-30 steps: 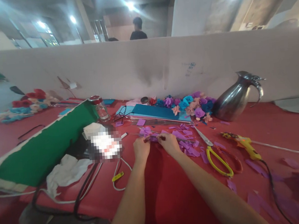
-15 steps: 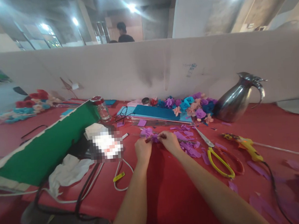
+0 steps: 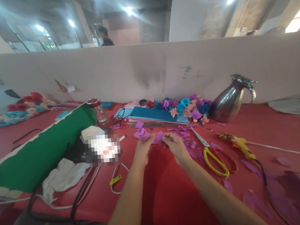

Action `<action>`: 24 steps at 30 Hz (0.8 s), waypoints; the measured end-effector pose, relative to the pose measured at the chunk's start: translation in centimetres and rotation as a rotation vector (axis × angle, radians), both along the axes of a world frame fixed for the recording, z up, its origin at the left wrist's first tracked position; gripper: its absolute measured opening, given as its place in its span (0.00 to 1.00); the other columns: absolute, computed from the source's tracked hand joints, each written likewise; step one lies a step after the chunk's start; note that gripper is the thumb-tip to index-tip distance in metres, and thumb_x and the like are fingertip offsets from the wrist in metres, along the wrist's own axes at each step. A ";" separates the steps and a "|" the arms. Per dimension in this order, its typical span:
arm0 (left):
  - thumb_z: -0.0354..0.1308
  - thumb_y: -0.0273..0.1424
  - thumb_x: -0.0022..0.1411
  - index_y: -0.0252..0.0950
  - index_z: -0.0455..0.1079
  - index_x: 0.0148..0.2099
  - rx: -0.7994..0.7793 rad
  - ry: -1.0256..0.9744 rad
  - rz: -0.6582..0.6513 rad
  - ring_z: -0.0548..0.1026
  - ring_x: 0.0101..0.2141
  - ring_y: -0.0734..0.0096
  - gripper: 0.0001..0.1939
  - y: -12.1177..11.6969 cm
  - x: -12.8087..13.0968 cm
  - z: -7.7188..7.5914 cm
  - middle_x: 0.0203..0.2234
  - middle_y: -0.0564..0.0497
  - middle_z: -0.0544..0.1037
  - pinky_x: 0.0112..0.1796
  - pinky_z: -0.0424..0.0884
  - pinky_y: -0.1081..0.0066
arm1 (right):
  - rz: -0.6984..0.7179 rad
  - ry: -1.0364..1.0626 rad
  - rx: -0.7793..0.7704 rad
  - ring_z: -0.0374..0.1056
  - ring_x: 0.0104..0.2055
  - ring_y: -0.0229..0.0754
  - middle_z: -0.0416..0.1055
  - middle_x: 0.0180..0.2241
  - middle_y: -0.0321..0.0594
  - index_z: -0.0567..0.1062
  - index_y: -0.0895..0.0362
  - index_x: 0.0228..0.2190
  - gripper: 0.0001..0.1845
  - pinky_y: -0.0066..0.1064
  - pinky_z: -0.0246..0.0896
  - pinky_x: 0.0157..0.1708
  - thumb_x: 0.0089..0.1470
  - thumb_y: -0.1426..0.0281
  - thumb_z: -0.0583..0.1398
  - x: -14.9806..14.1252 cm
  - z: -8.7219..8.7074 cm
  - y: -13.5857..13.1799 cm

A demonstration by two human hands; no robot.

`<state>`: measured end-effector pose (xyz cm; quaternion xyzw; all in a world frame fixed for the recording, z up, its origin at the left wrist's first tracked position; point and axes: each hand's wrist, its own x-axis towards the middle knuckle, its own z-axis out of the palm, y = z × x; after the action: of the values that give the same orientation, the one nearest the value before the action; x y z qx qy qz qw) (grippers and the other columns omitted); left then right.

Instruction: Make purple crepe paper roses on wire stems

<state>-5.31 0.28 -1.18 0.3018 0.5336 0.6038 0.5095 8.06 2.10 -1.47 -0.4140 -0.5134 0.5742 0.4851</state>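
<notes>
Between my two hands a small piece of purple crepe paper [image 3: 158,137] is stretched out flat. My left hand [image 3: 143,150] pinches its left edge, and my right hand [image 3: 176,145] pinches the right edge. A purple paper flower [image 3: 141,133] lies just beyond my left fingertips; whether that hand touches it I cannot tell. Cut purple paper scraps [image 3: 191,150] are spread beside my right hand. Farther right rest big scissors [image 3: 213,156] with one yellow and one red handle, blades pointing away from me.
A yellow glue gun [image 3: 242,145] with a black cord lies at right. Behind it stands a steel jug [image 3: 231,100]. Finished paper flowers [image 3: 190,108] and blue paper sheets [image 3: 152,113] line the back. A green board [image 3: 44,144], glass jar [image 3: 98,112] and white cable [image 3: 61,206] are at left.
Both hands have turned and drawn slightly apart, and the purple paper now shows as a flat piece between them. In the background a person has moved left.
</notes>
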 end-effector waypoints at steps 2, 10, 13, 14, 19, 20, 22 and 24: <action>0.71 0.39 0.38 0.31 0.78 0.36 0.052 -0.012 -0.108 0.75 0.28 0.67 0.22 -0.3 0.7 0.3 0.24 0.48 0.79 0.34 0.69 0.69 | 0.005 0.022 -0.011 0.69 0.27 0.39 0.73 0.23 0.36 0.71 0.56 0.30 0.16 0.29 0.60 0.27 0.44 0.58 0.63 0.8 0.4 -0.8; 0.68 0.33 0.42 0.35 0.79 0.30 0.167 0.183 -0.069 0.76 0.36 0.60 0.10 -1.0 2.1 0.1 0.28 0.48 0.81 0.44 0.68 0.63 | -0.155 0.083 -0.024 0.67 0.28 0.40 0.73 0.25 0.37 0.73 0.57 0.28 0.22 0.31 0.60 0.29 0.42 0.50 0.64 3.6 0.1 -2.0; 0.69 0.34 0.41 0.35 0.79 0.31 0.156 0.138 -0.068 0.76 0.35 0.61 0.12 -1.0 2.5 -0.2 0.28 0.49 0.81 0.44 0.68 0.63 | -0.155 0.091 -0.053 0.68 0.30 0.41 0.74 0.28 0.38 0.75 0.56 0.30 0.23 0.31 0.60 0.31 0.42 0.50 0.64 3.9 -0.1 -2.2; 0.69 0.35 0.41 0.35 0.78 0.31 0.156 0.119 -0.079 0.76 0.35 0.61 0.13 -1.0 2.6 -0.2 0.27 0.49 0.80 0.43 0.68 0.63 | -0.141 0.075 -0.047 0.67 0.30 0.40 0.73 0.27 0.37 0.75 0.56 0.30 0.23 0.31 0.60 0.31 0.40 0.51 0.65 3.9 -0.2 -2.3; 0.70 0.35 0.40 0.34 0.78 0.32 0.141 0.043 -0.120 0.75 0.32 0.65 0.15 -1.3 3.4 -0.2 0.26 0.50 0.80 0.40 0.69 0.66 | -0.116 0.045 0.001 0.64 0.25 0.37 0.70 0.21 0.34 0.75 0.58 0.25 0.20 0.30 0.59 0.30 0.40 0.53 0.66 4.0 -0.1 -2.3; 0.70 0.35 0.41 0.34 0.78 0.33 0.131 0.027 -0.120 0.75 0.31 0.66 0.15 -1.4 3.6 -0.1 0.27 0.50 0.80 0.39 0.68 0.67 | -0.118 0.049 -0.007 0.64 0.25 0.37 0.70 0.21 0.34 0.75 0.58 0.25 0.20 0.29 0.58 0.29 0.42 0.52 0.65 4.1 -0.1 -2.3; 0.70 0.35 0.41 0.33 0.78 0.32 0.114 -0.008 -0.141 0.74 0.30 0.68 0.15 -1.7 4.0 0.0 0.26 0.50 0.79 0.37 0.68 0.69 | -0.106 0.055 -0.031 0.65 0.25 0.38 0.71 0.22 0.35 0.76 0.57 0.28 0.20 0.29 0.58 0.27 0.45 0.52 0.62 4.4 0.0 -2.4; 0.70 0.36 0.41 0.33 0.78 0.32 0.110 -0.034 -0.185 0.73 0.28 0.70 0.15 -2.0 4.4 0.2 0.25 0.50 0.79 0.34 0.67 0.71 | -0.071 0.040 -0.002 0.67 0.27 0.39 0.73 0.24 0.36 0.76 0.57 0.31 0.18 0.29 0.60 0.27 0.45 0.55 0.63 4.6 0.0 -2.6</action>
<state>-0.95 -1.70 -0.97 0.3672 0.4608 0.5874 0.5548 12.68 -0.50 -1.49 -0.4207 -0.4881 0.5654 0.5149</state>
